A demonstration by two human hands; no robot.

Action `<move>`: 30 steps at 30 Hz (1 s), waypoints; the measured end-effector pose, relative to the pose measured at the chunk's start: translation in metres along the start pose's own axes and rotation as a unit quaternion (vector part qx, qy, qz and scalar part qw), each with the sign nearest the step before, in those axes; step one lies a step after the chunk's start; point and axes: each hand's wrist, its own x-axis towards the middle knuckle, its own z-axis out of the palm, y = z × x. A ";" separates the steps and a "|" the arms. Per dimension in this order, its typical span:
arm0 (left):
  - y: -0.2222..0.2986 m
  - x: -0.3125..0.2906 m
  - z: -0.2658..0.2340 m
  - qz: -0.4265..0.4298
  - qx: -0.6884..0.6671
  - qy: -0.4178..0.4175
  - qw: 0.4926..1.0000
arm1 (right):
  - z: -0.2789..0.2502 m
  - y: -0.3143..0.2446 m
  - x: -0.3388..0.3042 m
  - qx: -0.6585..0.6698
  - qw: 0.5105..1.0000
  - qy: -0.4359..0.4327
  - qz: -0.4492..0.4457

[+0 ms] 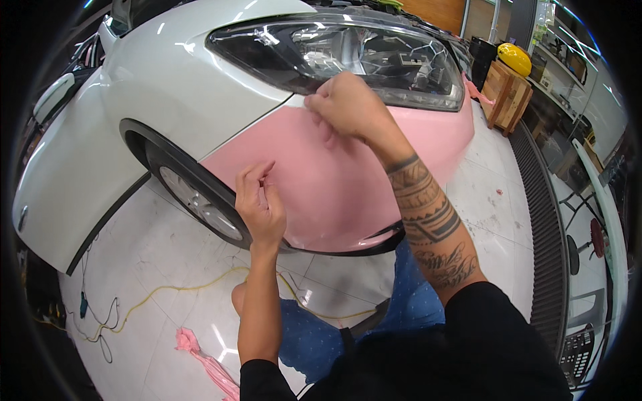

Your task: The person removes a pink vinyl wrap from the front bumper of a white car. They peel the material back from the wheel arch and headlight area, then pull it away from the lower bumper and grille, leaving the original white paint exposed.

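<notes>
Below the headlight (374,60), pink film (334,194) on the bumper (438,140): thin, stretchy, I'd judge; take its edge! My right hand (344,103) is curled, hold unclear; my left hand (262,204), half open, looks empty.

A glossy white tiled floor (485,187) ran through the room, crossed by thin joint lines, scuffed with dark marks and carrying a branching white light reflection (224,342). A long thin yellow cable (160,289) curved across the tiles on the left. At the top stood an orange-brown wooden panel (436,15). To its right, a boxy cabinet of mixed-tone wooden slats (503,99) bore a rounded glossy yellow object (515,59), with a black cylindrical container (481,55) just beside. A dark ribbed strip (545,220) bordered the floor along the right, next to large glass panes (612,100) streaked with white reflections. Pale shelves (562,53) and a dark red seat (597,237) showed there too.
</notes>
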 end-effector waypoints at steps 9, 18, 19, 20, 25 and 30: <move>0.016 0.036 0.018 0.044 0.006 -0.016 0.999 | -0.007 0.010 0.001 0.059 0.990 0.083 -0.093; 0.032 0.078 0.033 0.112 0.115 -0.068 0.985 | -0.035 0.057 -0.022 0.039 0.984 0.080 -0.155; 0.029 0.083 0.030 0.118 0.111 -0.082 0.983 | -0.035 0.054 -0.024 -0.005 0.980 0.090 -0.180; 0.028 0.089 0.026 0.133 0.124 -0.096 0.979 | -0.032 0.053 -0.019 -0.024 0.956 0.124 -0.263; 0.036 0.105 0.022 0.209 0.200 -0.153 0.945 | -0.011 0.046 -0.003 -0.120 0.859 0.198 -0.457; 0.037 0.106 0.024 0.248 0.291 -0.174 0.907 | -0.001 0.045 -0.002 -0.166 0.831 0.229 -0.479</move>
